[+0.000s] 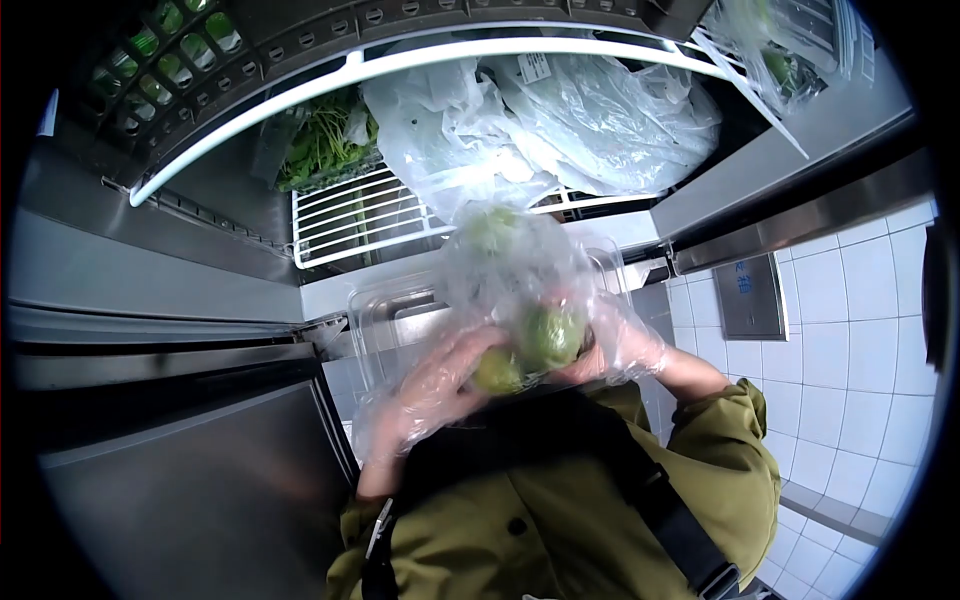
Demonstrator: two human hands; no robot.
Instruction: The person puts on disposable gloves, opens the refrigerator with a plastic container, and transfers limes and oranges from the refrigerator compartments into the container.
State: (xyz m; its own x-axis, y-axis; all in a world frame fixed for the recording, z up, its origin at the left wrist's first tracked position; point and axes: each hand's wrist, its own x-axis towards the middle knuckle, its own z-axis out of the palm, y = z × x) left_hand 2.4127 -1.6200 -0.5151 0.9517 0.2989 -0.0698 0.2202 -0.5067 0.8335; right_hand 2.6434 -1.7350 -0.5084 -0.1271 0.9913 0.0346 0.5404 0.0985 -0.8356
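Clear plastic gloves cover both my hands. In front of my chest they hold a clear plastic bag [540,260] with green limes in it. My left hand [440,375] curls round the bag's lower left side, against a yellowish-green lime [498,371]. On the other side my right hand [615,345] grips the bag beside a larger, darker lime [552,337]. Higher up, a pale green lime [493,230] shows blurred through the plastic. A clear plastic container [370,330] lies below, partly hidden by the bag and my hands.
Ahead is an open fridge with a white wire shelf [350,220]. On it lie leafy greens [328,140] and a large plastic bag [600,120]. A black crate [190,80] sits above. An open door [200,490] stands at left; tiled wall [840,350] at right.
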